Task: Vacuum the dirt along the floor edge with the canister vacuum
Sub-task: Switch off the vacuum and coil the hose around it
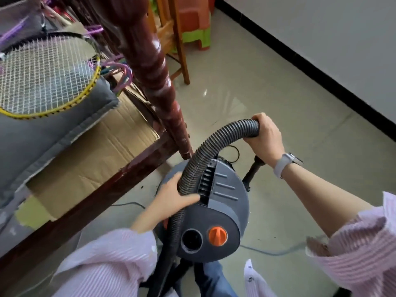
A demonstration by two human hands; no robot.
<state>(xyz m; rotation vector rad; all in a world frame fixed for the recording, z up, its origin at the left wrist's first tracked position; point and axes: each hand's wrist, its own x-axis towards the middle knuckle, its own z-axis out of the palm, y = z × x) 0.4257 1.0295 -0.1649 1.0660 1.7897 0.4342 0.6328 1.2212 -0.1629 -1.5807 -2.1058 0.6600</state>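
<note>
A grey canister vacuum [222, 202] with an orange knob [218, 236] stands on the pale tiled floor directly below me. Its black ribbed hose [205, 151] arcs up over the lid. My left hand [175, 198] grips the lower part of the hose on top of the lid. My right hand [266, 136] holds the upper end of the hose, higher and to the right. A black rigid tube [254, 170] angles down to the floor under my right wrist; its nozzle is hidden behind the canister. Small dark specks [142, 186] lie on the floor beside the bed frame.
A dark red wooden bed frame [90, 200] with a turned post [158, 82] runs along the left, carrying cardboard, a grey cushion and a badminton racket [49, 76]. A wooden chair [173, 39] and stacked stools [196, 24] stand ahead. A black skirting [310, 67] edges the right wall. A cable [276, 251] trails across the floor.
</note>
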